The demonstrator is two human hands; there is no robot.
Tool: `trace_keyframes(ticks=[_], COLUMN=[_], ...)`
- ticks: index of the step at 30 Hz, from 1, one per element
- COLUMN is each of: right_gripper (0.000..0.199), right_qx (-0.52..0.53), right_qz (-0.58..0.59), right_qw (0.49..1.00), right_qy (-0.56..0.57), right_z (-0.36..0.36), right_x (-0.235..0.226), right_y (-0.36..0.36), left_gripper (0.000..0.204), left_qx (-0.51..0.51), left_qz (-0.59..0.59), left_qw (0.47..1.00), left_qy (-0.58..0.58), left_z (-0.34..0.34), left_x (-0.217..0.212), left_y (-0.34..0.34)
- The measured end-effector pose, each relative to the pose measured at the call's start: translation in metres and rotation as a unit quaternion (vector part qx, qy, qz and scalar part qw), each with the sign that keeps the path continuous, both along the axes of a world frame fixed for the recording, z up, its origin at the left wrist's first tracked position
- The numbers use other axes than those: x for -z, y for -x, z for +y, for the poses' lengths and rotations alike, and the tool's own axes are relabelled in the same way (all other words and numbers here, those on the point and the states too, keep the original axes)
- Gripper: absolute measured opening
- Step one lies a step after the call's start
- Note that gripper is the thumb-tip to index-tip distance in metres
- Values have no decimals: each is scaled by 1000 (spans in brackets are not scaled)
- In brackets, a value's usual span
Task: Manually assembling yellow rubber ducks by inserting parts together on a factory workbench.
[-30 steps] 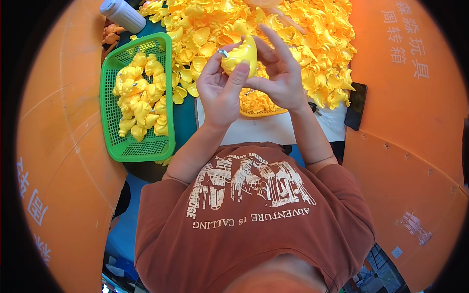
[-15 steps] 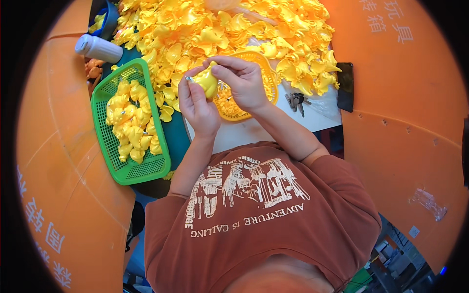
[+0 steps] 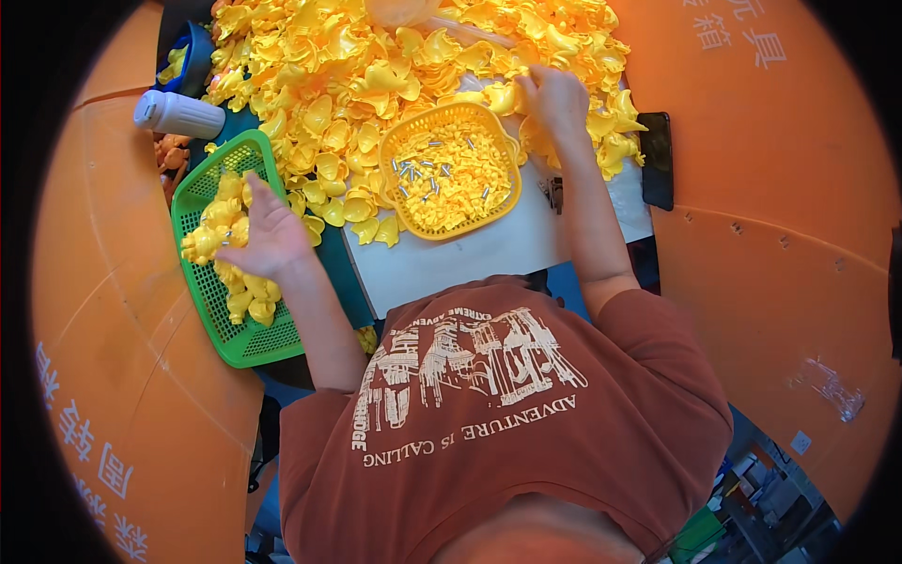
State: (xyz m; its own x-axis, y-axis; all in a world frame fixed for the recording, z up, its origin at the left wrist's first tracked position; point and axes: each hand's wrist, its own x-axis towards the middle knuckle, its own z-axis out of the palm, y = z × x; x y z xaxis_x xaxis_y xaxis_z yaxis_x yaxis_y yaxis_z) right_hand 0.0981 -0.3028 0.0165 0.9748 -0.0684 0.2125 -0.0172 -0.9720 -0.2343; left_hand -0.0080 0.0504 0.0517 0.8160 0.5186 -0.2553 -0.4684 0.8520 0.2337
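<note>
My left hand (image 3: 271, 233) is open over the green basket (image 3: 252, 355), thumb and fingers spread beside the glossy yellow plastic figures (image 3: 224, 214) heaped inside it. Part of that heap is hidden behind the hand. At the upper right, my right hand (image 3: 560, 105) reaches into a big pile of curved yellow plastic shells (image 3: 329, 103). Its fingers are bent together at the edge of a shell (image 3: 504, 97); the exact grip is partly hidden. Between my arms sits a yellow basket (image 3: 449, 233) holding small yellow pieces and several short silver metal cylinders (image 3: 434, 144).
A white bottle (image 3: 180, 114) lies behind the green basket, near a blue container (image 3: 193, 58). Keys (image 3: 554, 193) and a dark phone (image 3: 659, 162) are on the right. Orange panels (image 3: 752, 188) wall both sides. A white board (image 3: 413, 273) lies under the yellow basket.
Both hands held a yellow figure over the yellow basket. My left hand has moved left to the green basket and let the figure go; my right hand has gone to the shell pile.
</note>
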Motion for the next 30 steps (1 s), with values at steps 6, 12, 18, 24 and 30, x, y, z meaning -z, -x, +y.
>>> trace_keyframes(ticks=[6,12,18,24,30], right_gripper=[16,14,11,14,18], right_qx=[-81,-311,-319,-309,-219], right_qz=[-241,23,117,232,338], right_qw=[951,861,932,923,915], right_qy=[-174,-402,-125,-9,18], right_z=[24,88,87,97,109], right_x=[-30,-54,-15,-23,-25], right_y=[15,48,51,59,55], left_gripper=[52,37,30,30,34], left_qx=[200,299,248,266,281], left_qz=[84,58,216,177,189], left_qw=[790,678,830,915,875], left_qy=[-574,-669,-450,-247,-347], left_z=[-102,-103,-77,-68,-80], left_x=[-10,4,19,8,14], left_y=[-15,-32,-17,-2,0])
